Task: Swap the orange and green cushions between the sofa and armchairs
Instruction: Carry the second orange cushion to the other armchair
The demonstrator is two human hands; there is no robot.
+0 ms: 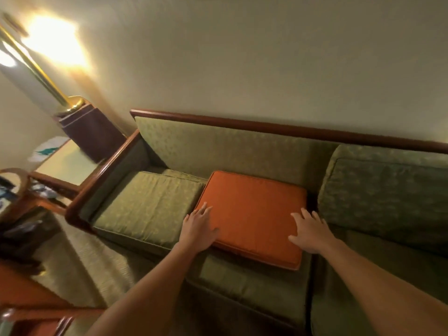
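Hands: left hand (199, 227) and right hand (311, 233) lay flat, unclenched, on orange cushion (252, 214) | Sofa (218, 146) | Risk: a one-sided lift might have let it slide off.

Two bare forearms, sleeveless, no rings or watch

Lit floor lamp (36, 66) w/ brass pole at upper left, glare on the cream wall (242, 57). Dark square box (93, 132) stands on a side bench (65, 164) w/ pale top. Papers (46, 149) at its far edge. Patterned carpet (97, 267) below. Clutter at left too blurred to tell.
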